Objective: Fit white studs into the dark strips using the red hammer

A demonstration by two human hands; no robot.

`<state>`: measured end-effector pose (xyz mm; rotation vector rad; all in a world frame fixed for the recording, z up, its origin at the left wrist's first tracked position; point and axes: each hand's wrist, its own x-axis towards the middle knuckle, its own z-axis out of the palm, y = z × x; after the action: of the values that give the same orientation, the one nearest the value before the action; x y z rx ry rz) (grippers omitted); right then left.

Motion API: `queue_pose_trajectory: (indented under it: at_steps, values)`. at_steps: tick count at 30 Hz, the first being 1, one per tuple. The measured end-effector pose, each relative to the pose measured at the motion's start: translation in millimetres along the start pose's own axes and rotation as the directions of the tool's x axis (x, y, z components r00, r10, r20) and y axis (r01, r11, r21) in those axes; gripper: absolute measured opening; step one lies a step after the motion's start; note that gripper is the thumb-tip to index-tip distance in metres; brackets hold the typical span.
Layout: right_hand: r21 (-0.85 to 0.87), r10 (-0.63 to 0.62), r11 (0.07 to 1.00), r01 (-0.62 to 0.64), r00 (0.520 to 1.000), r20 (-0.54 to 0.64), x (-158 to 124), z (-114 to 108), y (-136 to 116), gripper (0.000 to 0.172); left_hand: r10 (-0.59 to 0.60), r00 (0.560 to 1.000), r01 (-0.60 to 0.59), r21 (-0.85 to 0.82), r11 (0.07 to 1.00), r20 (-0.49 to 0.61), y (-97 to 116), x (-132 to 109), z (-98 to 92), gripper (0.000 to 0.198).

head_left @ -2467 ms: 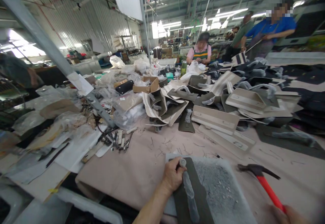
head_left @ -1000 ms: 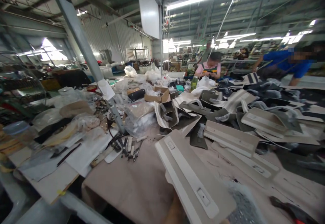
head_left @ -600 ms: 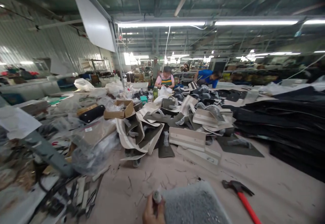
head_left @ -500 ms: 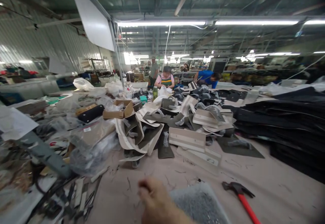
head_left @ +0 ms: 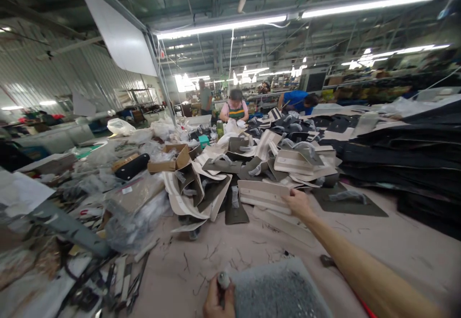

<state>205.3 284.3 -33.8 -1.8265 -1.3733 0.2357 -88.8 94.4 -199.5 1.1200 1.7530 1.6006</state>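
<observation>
At the bottom centre, my left hand [head_left: 219, 296] is closed around a short metal cylinder [head_left: 224, 280] whose rounded end points up. Beside it lies a pale, worn block [head_left: 279, 289] with a pitted grey top. My right hand [head_left: 299, 203] reaches forward, its fingers pinching the right edge of a beige panel [head_left: 262, 195] with a lighter strip. That panel rests at the front of a heap of grey and beige pieces [head_left: 219, 164], several with plastic-wrapped handles. Under my right forearm lies a hammer [head_left: 327, 260]; its head and a bit of red handle show.
Dark sheets [head_left: 403, 154] are stacked on the right. Plastic bags [head_left: 133, 217], an open cardboard box [head_left: 169, 159] and loose hand tools [head_left: 124, 279] crowd the left, by a slanted metal post [head_left: 72, 226]. Two co-workers bend over the far side; another person stands behind.
My right hand has come to the beige panel and grips its edge, its forearm now covering most of the hammer. My left hand with the metal cylinder shows beside the block.
</observation>
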Motion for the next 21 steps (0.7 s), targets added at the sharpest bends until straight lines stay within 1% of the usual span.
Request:
queue_pose_trajectory:
  at_steps: [2, 4, 6, 7, 9, 10, 11, 13, 14, 15, 16, 17, 19, 21]
  values:
    - [0.031, -0.088, 0.996, 0.087, 0.996, 0.027, -2.9, 2.3, -10.8, 0.030, -0.012, 0.996, 0.012, 0.007, 1.000, 0.089, 14.6, 1.3, -8.1, 0.052]
    - [0.076, -0.218, 0.974, 0.213, 0.974, 0.055, -17.9, 1.1, -24.5, 0.023, -0.016, 0.985, 0.012, 0.024, 1.000, 0.174, 28.0, 2.8, -14.5, 0.046]
    - [0.136, -0.363, 0.927, 0.349, 0.927, 0.093, -50.6, -5.2, -39.3, 0.018, -0.016, 0.981, 0.013, 0.018, 1.000, 0.195, 36.5, 4.4, -18.1, 0.040]
    - [0.166, -0.440, 0.892, 0.420, 0.890, 0.116, -74.0, -10.3, -45.7, 0.016, -0.023, 0.981, 0.023, -0.001, 1.000, 0.191, 38.6, 5.1, -19.1, 0.039]
    - [0.204, -0.580, 0.812, 0.547, 0.796, 0.173, -131.8, -22.0, -53.2, 0.011, -0.060, 0.983, 0.072, -0.064, 0.995, 0.172, 39.9, 5.7, -20.0, 0.038]
    - [0.196, -0.691, 0.723, 0.663, 0.698, 0.186, -164.2, -27.0, -53.2, 0.014, -0.088, 0.984, 0.104, -0.100, 0.990, 0.157, 39.8, 5.6, -20.2, 0.038]
    - [0.159, -0.763, 0.644, 0.749, 0.610, 0.215, -197.0, -30.2, -50.4, 0.020, -0.118, 0.984, 0.136, -0.135, 0.981, 0.135, 39.5, 5.3, -20.4, 0.039]
    - [0.112, -0.844, 0.517, 0.848, 0.485, 0.228, -259.5, -29.2, -37.6, 0.028, -0.165, 0.983, 0.178, -0.196, 0.964, 0.083, 39.4, 4.2, -20.9, 0.039]
    - [0.089, -0.867, 0.473, 0.877, 0.445, 0.227, -287.1, -24.9, -28.8, 0.028, -0.174, 0.983, 0.182, -0.219, 0.959, 0.055, 39.6, 3.6, -21.4, 0.040]
    - [0.067, -0.881, 0.443, 0.894, 0.421, 0.215, -311.5, -18.7, -19.3, 0.027, -0.174, 0.984, 0.176, -0.235, 0.956, 0.028, 39.8, 3.1, -21.9, 0.040]
    - [0.052, -0.884, 0.442, 0.896, 0.425, 0.195, -332.2, -11.4, -9.8, 0.027, -0.166, 0.986, 0.164, -0.242, 0.956, 0.013, 40.0, 2.5, -22.5, 0.039]
    - [0.039, -0.879, 0.456, 0.889, 0.443, 0.175, -349.1, -3.8, -1.0, 0.027, -0.153, 0.988, 0.150, -0.242, 0.959, 0.007, 40.1, 2.1, -23.0, 0.039]
    - [0.042, -0.869, 0.477, 0.878, 0.465, 0.168, -370.8, 7.7, 12.7, 0.027, -0.120, 0.993, 0.120, -0.224, 0.967, 0.013, 40.8, 1.8, -23.9, 0.037]
    - [0.074, -0.871, 0.473, 0.878, 0.453, 0.191, -377.2, 9.8, 19.3, 0.025, -0.091, 0.994, 0.101, -0.206, 0.973, 0.056, 42.6, 2.6, -24.0, 0.034]
